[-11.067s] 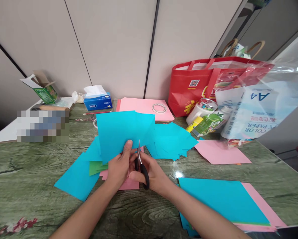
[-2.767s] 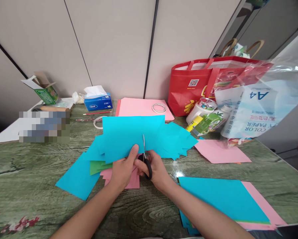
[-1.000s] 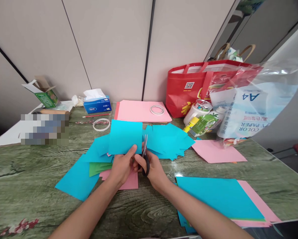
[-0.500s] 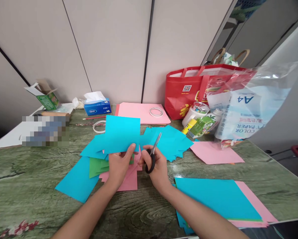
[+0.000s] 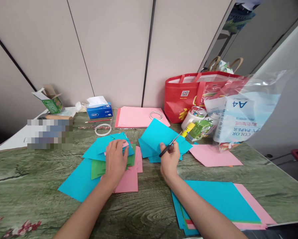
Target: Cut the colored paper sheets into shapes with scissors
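Observation:
My left hand rests on a loose pile of coloured paper, its fingers bent over the top and the thumb apart. Under and around it lie blue paper, green paper and pink paper. A small pink edge shows by the fingertips. In my right hand is a pair of scissors with black handles, blades pointing up and right. The same hand's thumb touches a blue paper sheet, which lies tilted over other blue sheets.
A stack of large coloured sheets lies at the front right, partly under my right forearm. Behind are a tape roll, a tissue box, a pink sheet stack, a red bag, a glue stick and a plastic paper packet.
The blue sheet has passed from my left hand to the right, over the blue pile. My left hand has dropped onto the left pile. The right hand has moved right with the scissors.

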Demonstrator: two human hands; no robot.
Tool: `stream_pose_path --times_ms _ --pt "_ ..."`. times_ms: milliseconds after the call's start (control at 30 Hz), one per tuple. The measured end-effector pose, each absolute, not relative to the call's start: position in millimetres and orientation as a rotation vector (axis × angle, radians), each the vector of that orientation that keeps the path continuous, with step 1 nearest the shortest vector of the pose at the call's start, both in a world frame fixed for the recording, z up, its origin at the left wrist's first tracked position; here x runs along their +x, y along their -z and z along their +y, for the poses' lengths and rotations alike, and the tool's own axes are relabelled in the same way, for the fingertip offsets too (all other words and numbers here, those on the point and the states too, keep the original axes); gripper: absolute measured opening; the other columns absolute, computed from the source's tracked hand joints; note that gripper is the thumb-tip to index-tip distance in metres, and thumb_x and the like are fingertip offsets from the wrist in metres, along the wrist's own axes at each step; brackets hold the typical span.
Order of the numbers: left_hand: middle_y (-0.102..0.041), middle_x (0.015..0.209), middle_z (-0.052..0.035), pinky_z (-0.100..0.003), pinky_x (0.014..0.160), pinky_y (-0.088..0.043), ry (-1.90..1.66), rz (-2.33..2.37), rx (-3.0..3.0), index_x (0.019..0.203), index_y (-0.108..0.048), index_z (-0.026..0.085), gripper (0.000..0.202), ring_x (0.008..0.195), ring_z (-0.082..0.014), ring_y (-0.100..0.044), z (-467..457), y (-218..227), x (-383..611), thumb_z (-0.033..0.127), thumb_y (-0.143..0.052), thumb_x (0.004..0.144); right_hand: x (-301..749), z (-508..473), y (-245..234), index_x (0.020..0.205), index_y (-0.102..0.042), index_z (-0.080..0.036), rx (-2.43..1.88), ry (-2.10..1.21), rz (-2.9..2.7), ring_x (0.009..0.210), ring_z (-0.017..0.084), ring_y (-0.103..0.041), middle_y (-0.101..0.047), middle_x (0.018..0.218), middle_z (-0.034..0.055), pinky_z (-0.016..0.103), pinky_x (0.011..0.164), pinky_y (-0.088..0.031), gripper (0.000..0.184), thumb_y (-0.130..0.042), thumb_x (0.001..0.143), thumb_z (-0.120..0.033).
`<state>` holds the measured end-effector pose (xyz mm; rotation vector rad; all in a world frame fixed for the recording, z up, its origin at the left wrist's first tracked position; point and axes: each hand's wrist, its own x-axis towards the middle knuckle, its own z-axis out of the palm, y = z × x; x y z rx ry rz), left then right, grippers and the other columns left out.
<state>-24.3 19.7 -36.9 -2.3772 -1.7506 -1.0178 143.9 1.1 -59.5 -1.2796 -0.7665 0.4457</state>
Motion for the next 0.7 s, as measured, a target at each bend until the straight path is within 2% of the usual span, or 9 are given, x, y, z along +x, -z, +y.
stream_pose_path --times_ms 100,167,267,400,600,700 --pt "-0.055 0.112 -0.0207 -0.041 0.089 -0.032 0.584 -1.874 -2.233 0.109 -0.051 0.005 0.031 0.106 -0.0300 -0.048 26.3 38.1 -30.8 0.016 -0.038 0.082 152.2 5.6 64.1 0.097 -0.046 -0.018 -1.359 -0.237 -0.816 0.070 0.014 -0.043 -0.047 0.080 0.0016 0.025 0.062 -0.037 0.027 -0.050 0.073 -0.029" --pt "-0.059 0.105 -0.0200 -0.042 0.088 -0.032 0.375 -1.919 -2.208 0.107 -0.051 0.005 0.031 0.100 -0.0305 -0.052 27.5 37.8 -32.3 0.012 -0.037 0.080 154.0 6.0 63.9 0.105 -0.046 -0.018 -1.408 -0.173 -0.785 0.074 0.016 -0.045 -0.047 0.085 0.0040 0.026 0.064 -0.038 0.034 -0.050 0.072 -0.026" --pt "-0.064 0.085 -0.0146 -0.038 0.080 -0.036 0.201 -1.912 -2.257 0.099 -0.053 0.008 0.027 0.086 -0.0291 -0.057 26.4 35.7 -32.3 0.009 -0.037 0.077 151.1 2.5 57.4 0.111 -0.044 -0.018 -1.432 -0.159 -0.720 0.083 0.018 -0.046 -0.046 0.091 0.0062 0.028 0.069 -0.040 0.040 -0.050 0.071 -0.022" --pt "-0.064 0.085 -0.0155 -0.036 0.072 -0.037 0.150 -1.891 -2.279 0.097 -0.053 0.009 0.027 0.084 -0.0290 -0.057 24.4 32.5 -31.4 0.008 -0.037 0.076 142.4 -5.9 46.2 0.111 -0.044 -0.019 -1.393 -0.129 -0.787 0.087 0.018 -0.047 -0.046 0.095 0.0072 0.032 0.076 -0.041 0.039 -0.051 0.073 -0.021" --pt "-0.062 0.089 -0.0159 -0.036 0.071 -0.036 0.133 -1.879 -2.308 0.095 -0.056 0.010 0.029 0.086 -0.0302 -0.055 22.8 29.2 -29.9 0.003 -0.038 0.073 132.7 -14.8 40.9 0.101 -0.046 -0.020 -1.319 -0.043 -0.910 0.086 0.018 -0.048 -0.049 0.091 0.0057 0.035 0.080 -0.040 0.027 -0.053 0.075 -0.022" --pt "-0.061 0.087 -0.0146 -0.036 0.070 -0.036 0.185 -1.844 -2.329 0.091 -0.057 0.011 0.029 0.085 -0.0298 -0.055 22.0 29.9 -29.2 0.003 -0.034 0.076 131.3 -14.3 41.0 0.098 -0.047 -0.020 -1.288 -0.115 -0.946 0.085 0.018 -0.050 -0.050 0.091 0.0053 0.035 0.080 -0.041 0.023 -0.054 0.076 -0.023"
